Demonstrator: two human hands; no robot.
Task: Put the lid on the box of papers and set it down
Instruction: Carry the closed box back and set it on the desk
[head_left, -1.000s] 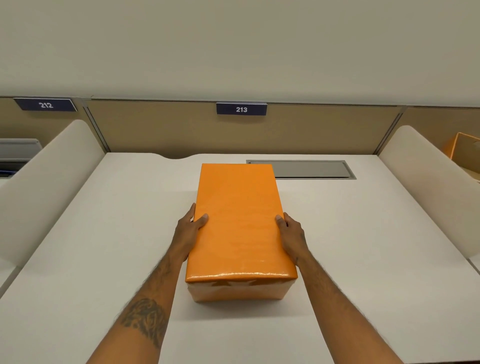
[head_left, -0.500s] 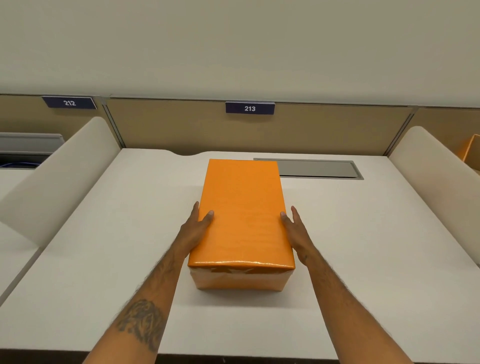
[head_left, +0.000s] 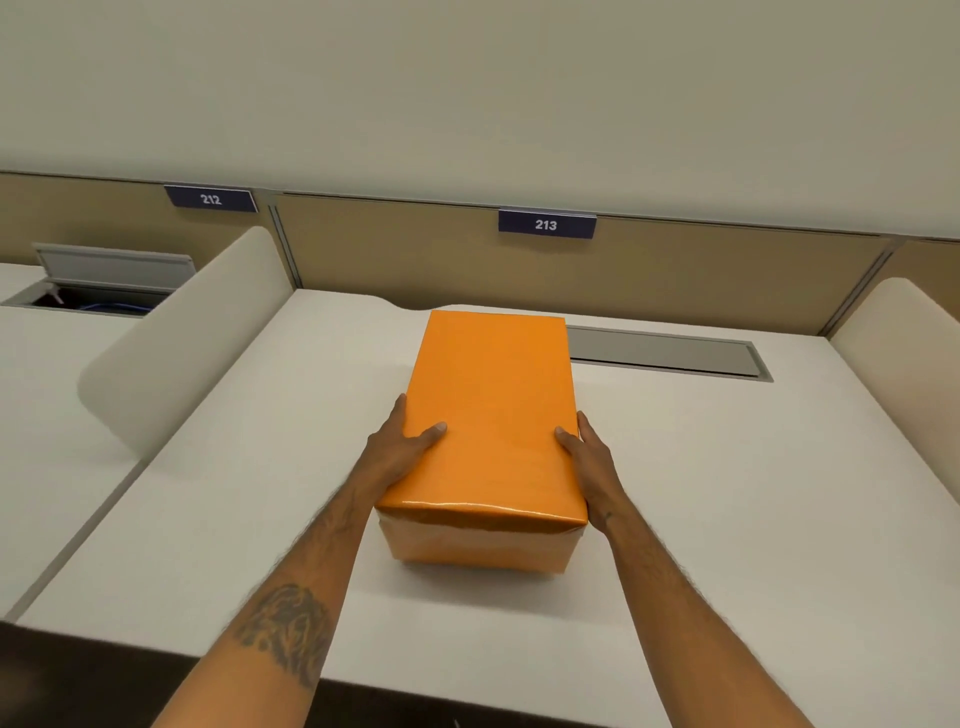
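An orange box (head_left: 491, 431) with its orange lid (head_left: 488, 410) fitted on top was seen near the middle of a white tabletop (head_left: 727, 493), its long side running from near to far. The lid was closed flush over the box, and a glossy fold showed along its near edge. The box was held between two bare hands, one on each long side, toward the near end. The left hand (head_left: 402, 452) was pressed flat against the left side, fingers extended along the wall and the thumb laid over the lid's top edge. The right hand (head_left: 589, 460) was pressed against the right side in the same manner, thumb resting on the lid. Whether the box's base touched the tabletop or was held just above it could not be told. A tattoo was visible on the left forearm. Behind the box, to the far right, a grey cable hatch (head_left: 670, 353) was set into the tabletop. On the tan partition (head_left: 389, 254) at the far edge, a dark sign reading 213 (head_left: 546, 224) was mounted, with another reading 212 (head_left: 210, 199) further left. Rounded white dividers (head_left: 176, 343) stood on either side.
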